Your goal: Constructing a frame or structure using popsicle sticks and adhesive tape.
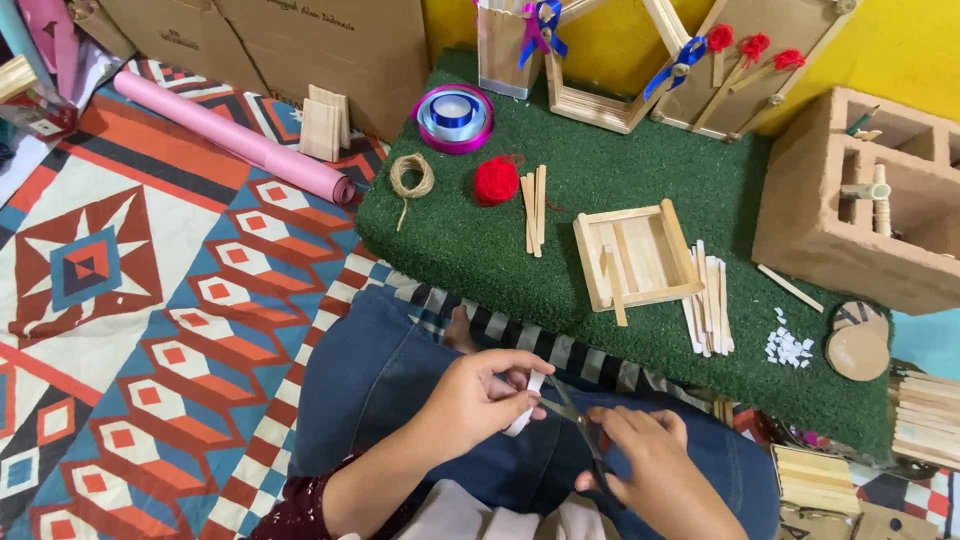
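Fingers of the left hand pinch the narrow white paper strip over the lap; right hand is closed on the dark metal scissors, blades at the strip. Risks: fingertips sit close to the blades, so a nick; the limp strip could twist and cut crooked.
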